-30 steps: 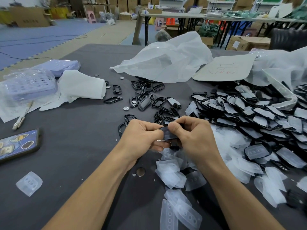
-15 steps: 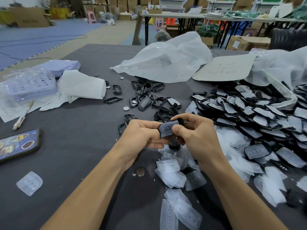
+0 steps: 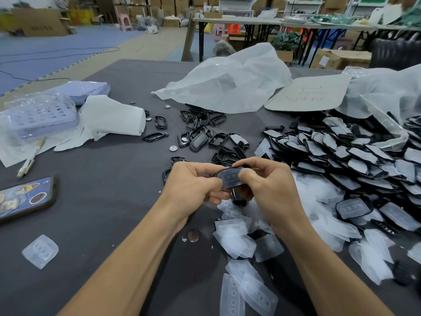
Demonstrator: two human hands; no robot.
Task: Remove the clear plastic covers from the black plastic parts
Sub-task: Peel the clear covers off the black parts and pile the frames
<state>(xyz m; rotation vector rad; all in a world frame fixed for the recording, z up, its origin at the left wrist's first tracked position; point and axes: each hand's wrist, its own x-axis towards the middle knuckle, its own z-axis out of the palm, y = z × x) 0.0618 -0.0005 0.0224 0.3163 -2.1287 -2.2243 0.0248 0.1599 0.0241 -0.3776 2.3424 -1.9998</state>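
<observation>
Both hands meet over the table (image 3: 102, 201); your left hand (image 3: 196, 185) grips the part (image 3: 225, 186) by its left end; right hand (image 3: 271, 185) pinches the cover (image 3: 231, 176) at its right edge; cover likely thin, floppy, slick; part light, stiff; lift from a corner.

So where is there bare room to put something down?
Bare cloth: between the phone, the lone clear cover and the left hand, also between that hand and the white paper. Beyond the right hand, covered parts and shed covers crowd it.
</observation>
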